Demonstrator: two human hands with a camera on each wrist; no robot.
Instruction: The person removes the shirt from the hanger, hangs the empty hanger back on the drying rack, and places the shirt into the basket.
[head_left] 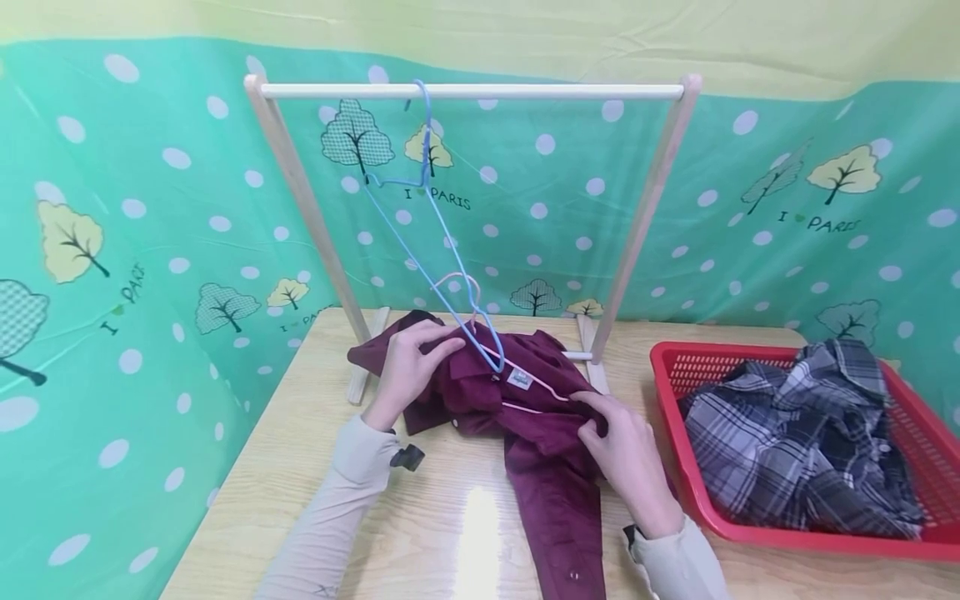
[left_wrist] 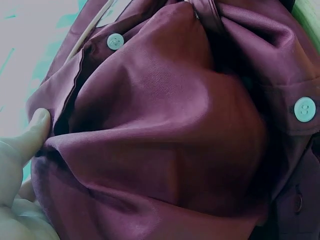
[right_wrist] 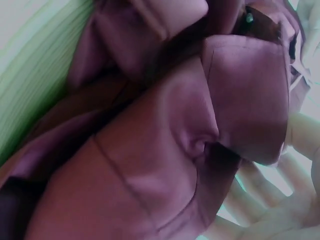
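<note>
A maroon button-up shirt [head_left: 551, 500] lies bunched on the table, one sleeve stretching toward the near edge. Inside its neck opening sits a pink hanger [head_left: 538, 381], its hook standing up behind the collar. My left hand [head_left: 408, 367] pinches the shirt at its left side, thumb on top of the cloth; white buttons show close by in the left wrist view. With thumb and forefinger, my right hand [head_left: 622, 442] grips the right front edge by the hanger's end. A blue hanger [head_left: 426, 158] hangs from the rail, and its lower end overlaps the shirt's collar.
The wooden rack with its white rail [head_left: 547, 90] stands at the back of the table [head_left: 247, 500]. To the right, a red basket [head_left: 678, 442] holds plaid clothing [head_left: 795, 442]. A green patterned curtain [head_left: 757, 275] hangs behind and at the left.
</note>
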